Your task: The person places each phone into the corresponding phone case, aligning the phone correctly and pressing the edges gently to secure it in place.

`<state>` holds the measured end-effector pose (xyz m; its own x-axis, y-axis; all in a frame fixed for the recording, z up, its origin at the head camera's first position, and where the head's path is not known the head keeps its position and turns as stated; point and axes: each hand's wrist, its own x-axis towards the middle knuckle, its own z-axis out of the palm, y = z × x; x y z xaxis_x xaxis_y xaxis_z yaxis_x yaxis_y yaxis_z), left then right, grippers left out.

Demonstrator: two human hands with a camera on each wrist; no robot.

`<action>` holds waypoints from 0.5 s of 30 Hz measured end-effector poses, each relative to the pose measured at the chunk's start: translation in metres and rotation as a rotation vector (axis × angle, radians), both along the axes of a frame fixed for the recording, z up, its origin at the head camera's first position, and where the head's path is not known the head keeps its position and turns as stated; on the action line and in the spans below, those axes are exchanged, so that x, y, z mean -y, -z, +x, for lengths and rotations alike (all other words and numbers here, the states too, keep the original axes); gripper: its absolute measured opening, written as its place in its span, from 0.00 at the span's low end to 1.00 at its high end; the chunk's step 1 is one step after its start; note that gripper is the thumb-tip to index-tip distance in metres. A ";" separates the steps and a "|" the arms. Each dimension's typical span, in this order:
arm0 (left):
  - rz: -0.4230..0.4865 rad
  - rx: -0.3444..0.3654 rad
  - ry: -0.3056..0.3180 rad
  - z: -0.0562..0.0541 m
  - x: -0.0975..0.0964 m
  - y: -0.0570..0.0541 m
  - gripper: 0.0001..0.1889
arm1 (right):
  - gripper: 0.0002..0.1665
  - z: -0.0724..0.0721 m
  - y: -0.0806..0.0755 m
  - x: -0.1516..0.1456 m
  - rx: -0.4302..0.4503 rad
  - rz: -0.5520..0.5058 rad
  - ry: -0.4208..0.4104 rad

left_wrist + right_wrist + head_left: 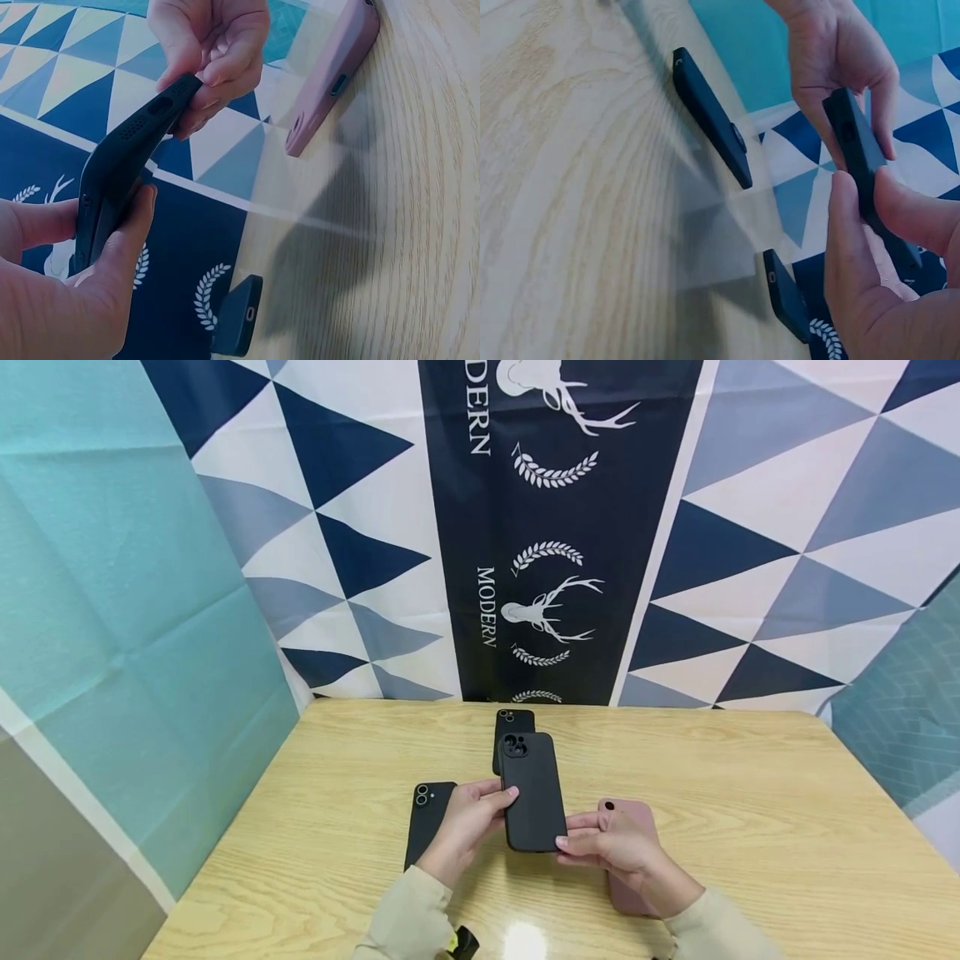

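A black phone case [534, 797] with a camera cutout at its upper left is held above the table, back side facing up. My left hand [467, 822] pinches its left edge, thumb on the back. At the lower right corner, my right hand [617, 847] grips it between thumb and fingers. The left wrist view shows the port and speaker holes on the bottom edge of the case [127, 150]. Whether a phone sits inside cannot be seen. Past my left hand lies another black case [429, 814], partly covered by that hand.
A pink phone case [633, 893] lies under my right hand and forearm. Behind the held case, a further black case [514, 720] lies near the back of the wooden table [315, 860]. Patterned cloth [540, 527] hangs along the table's rear edge.
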<state>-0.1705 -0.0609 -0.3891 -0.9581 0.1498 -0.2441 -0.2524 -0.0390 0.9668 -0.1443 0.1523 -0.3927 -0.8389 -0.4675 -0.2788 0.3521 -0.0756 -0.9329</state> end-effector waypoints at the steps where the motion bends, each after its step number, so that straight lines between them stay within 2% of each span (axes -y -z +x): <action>1: 0.000 -0.004 0.010 0.000 0.000 0.000 0.20 | 0.26 0.000 0.000 0.000 -0.008 0.000 0.002; 4: 0.009 -0.019 0.055 0.000 0.002 0.000 0.22 | 0.25 0.002 0.000 -0.001 -0.037 0.011 0.024; 8: 0.029 -0.042 0.115 0.000 0.004 -0.001 0.26 | 0.25 0.002 -0.004 -0.001 -0.072 0.040 0.134; 11: -0.006 -0.051 0.141 0.003 0.005 -0.002 0.27 | 0.29 0.000 -0.008 0.001 -0.083 0.080 0.212; 15: -0.063 -0.092 0.147 0.010 0.004 -0.003 0.26 | 0.33 -0.003 -0.013 0.000 -0.081 0.156 0.248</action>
